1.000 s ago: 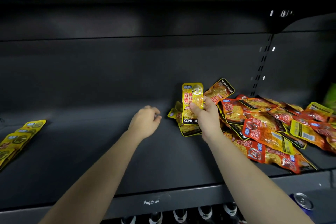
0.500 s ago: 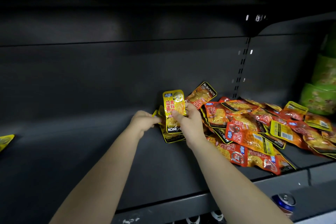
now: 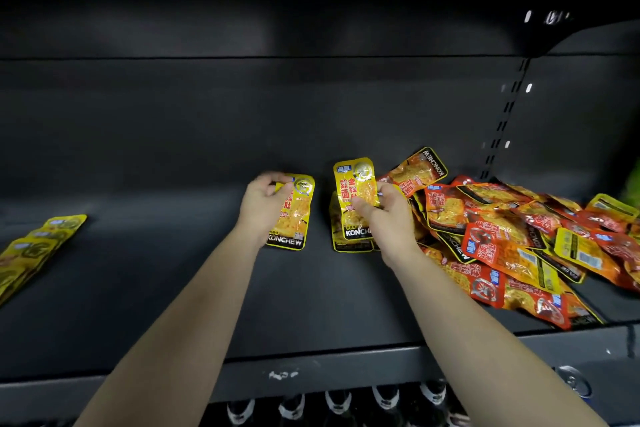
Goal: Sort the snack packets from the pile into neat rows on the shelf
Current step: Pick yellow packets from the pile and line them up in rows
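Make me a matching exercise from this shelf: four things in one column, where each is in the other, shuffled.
1. left hand
2. right hand
3. row of yellow packets
4. red packet pile

A. far left of the shelf
B. heaped at the right
C. pinches the yellow packet beside the pile
D. holds the yellow packet apart from the pile

Pairs: 1-D, 2-C, 3-A, 4-B

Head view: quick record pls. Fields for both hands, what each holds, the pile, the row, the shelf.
left hand: grips left yellow packet near its top
right hand: pinches right yellow packet, upright, label towards the camera
pile: red and yellow packets, jumbled, at the right of the shelf
row: yellow packets, overlapping, far left
shelf: dark, carries row and pile
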The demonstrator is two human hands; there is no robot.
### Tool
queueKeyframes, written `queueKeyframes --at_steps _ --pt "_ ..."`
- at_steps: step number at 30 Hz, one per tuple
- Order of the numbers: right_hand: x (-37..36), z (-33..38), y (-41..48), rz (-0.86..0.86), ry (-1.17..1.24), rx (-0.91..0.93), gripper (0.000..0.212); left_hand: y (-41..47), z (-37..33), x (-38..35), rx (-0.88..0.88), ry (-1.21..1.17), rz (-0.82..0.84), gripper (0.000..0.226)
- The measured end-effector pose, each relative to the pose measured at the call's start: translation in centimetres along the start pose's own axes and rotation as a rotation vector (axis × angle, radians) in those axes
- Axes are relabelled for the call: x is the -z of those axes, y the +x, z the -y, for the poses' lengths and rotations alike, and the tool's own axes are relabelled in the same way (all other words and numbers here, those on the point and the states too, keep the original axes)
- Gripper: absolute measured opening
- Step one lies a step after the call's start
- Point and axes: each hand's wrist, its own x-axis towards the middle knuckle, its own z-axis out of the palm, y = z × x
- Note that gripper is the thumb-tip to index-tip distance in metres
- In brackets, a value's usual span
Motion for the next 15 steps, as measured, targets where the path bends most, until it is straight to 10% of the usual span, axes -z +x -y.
queueKeyframes --at_steps 15 --pt "-9.5 3.1 -2.9 0.324 -0.521 0.136 0.011 -4.3 -0.4 13.5 -0.056 0.340 0.018 0.059"
